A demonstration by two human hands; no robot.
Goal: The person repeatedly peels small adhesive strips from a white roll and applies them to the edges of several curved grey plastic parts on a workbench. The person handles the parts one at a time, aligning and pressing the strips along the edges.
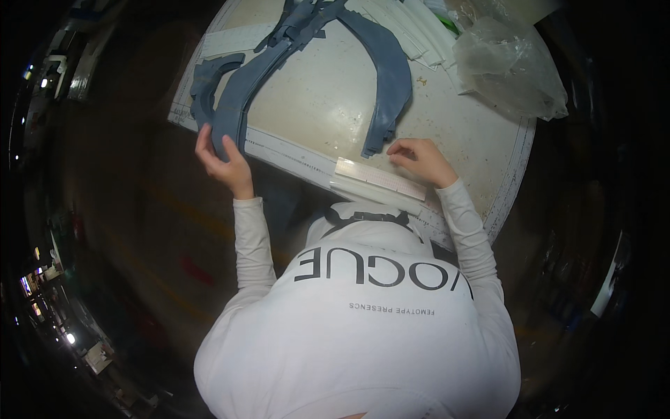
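My left hand (229, 169) is at the table's left front edge, its thumb and fingers spread apart. Its fingertips are at the near ends of blue-grey fabric-like strips (234, 105), which reach the table edge in a curved bundle; whether they press on the strips is hard to see. Farther right, my right hand (426, 162) is over the table with its fingers curled in and thumb and forefinger close together. Anything between those fingertips is too small to make out. Just left of them ends another stack of curved blue-grey pieces (394, 77), apart from the hand.
A flat pale ruler (380, 179) lies along the front edge of the white table (307, 115), close to my body. White strips (408, 31) are stacked at the back, beside a crumpled clear plastic bag (513, 66) at the right. Another pale ruler-like strip (234, 40) lies at the far left.
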